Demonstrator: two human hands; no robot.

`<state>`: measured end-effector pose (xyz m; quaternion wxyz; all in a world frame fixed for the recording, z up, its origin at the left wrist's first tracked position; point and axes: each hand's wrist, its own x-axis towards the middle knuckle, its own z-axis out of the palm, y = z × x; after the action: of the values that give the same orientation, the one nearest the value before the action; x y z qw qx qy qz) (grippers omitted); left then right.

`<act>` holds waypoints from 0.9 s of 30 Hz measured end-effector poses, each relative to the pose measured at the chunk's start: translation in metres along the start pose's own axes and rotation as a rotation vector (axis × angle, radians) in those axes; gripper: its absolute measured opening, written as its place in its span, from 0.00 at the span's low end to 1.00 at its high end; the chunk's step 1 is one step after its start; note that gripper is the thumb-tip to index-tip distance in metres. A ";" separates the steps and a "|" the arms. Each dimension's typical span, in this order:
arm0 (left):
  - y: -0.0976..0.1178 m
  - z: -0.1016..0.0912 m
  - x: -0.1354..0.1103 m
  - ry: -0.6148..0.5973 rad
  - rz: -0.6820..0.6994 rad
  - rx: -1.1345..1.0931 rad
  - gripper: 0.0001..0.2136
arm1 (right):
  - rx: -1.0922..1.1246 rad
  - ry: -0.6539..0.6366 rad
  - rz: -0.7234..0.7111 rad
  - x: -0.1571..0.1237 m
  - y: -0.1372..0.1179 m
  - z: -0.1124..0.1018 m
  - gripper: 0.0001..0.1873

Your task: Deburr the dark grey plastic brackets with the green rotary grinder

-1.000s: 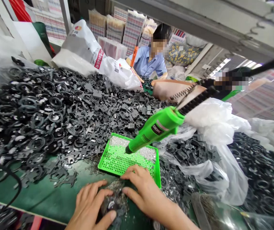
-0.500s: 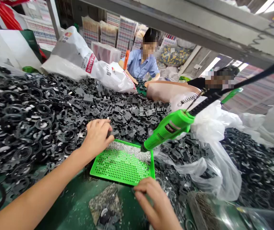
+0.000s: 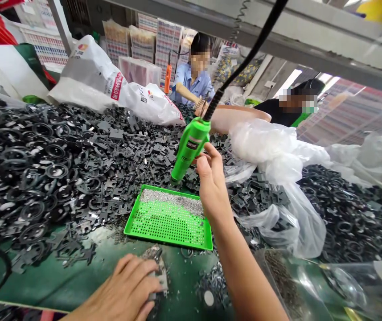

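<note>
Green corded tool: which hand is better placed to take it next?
Probably right: the right hand is raised beside the green corded tool; the left hand sits low on a clump of dark parts.

Green corded power tool [image 3: 190, 149], tilted

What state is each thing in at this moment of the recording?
Left hand: curled around a dark moulded part.
Green corded hand tool: upright, tip down, black cable rising from it.
Right hand: raised against the tool, grip unclear.
Green perforated tray: lying flat, silver bits along its far side, nearer holes mostly bare.
Clear plastic bag: bunched and slumped.
Co-worker: arm stretched forward.
</note>
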<state>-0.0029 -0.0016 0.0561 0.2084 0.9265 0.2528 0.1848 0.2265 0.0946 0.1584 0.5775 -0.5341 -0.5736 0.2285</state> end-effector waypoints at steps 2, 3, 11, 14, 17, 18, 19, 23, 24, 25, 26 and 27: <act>0.000 0.002 -0.002 -0.032 0.040 0.003 0.21 | 0.018 -0.044 -0.015 0.005 -0.002 0.006 0.27; 0.000 0.002 -0.002 -0.054 0.055 -0.012 0.23 | 0.019 -0.065 -0.032 0.006 -0.004 0.009 0.28; -0.010 -0.013 -0.001 -0.046 0.113 -0.162 0.27 | -0.009 -0.217 -0.113 0.013 -0.021 0.039 0.32; -0.019 -0.012 -0.005 -0.059 0.128 -0.167 0.28 | 0.016 -0.263 -0.121 0.010 -0.024 0.046 0.31; -0.022 -0.016 -0.002 -0.173 0.063 -0.180 0.25 | 0.078 -0.312 -0.141 0.006 -0.025 0.050 0.25; -0.022 -0.019 0.002 -0.217 0.033 -0.191 0.24 | 0.099 -0.317 -0.146 0.005 -0.025 0.050 0.22; -0.022 -0.022 0.006 -0.259 0.008 -0.202 0.23 | 0.116 -0.318 -0.148 0.003 -0.024 0.050 0.20; -0.023 -0.026 0.014 -0.352 -0.025 -0.224 0.24 | 0.127 -0.251 -0.137 -0.001 -0.020 0.043 0.15; -0.025 -0.023 0.013 -0.346 -0.023 -0.215 0.24 | 0.115 -0.226 -0.125 -0.003 -0.019 0.039 0.15; -0.027 -0.018 0.009 -0.319 -0.020 -0.198 0.24 | 0.092 -0.203 -0.110 -0.004 -0.017 0.034 0.15; -0.028 -0.012 0.004 -0.266 -0.015 -0.173 0.24 | 0.059 -0.190 -0.089 -0.006 -0.014 0.028 0.15; -0.029 -0.005 -0.001 -0.193 -0.008 -0.142 0.23 | 0.020 -0.188 -0.064 -0.008 -0.010 0.021 0.16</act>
<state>-0.0177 0.0224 0.0461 0.2977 0.9219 0.2215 0.1113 0.2021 0.0913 0.1590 0.5334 -0.4858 -0.6399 0.2647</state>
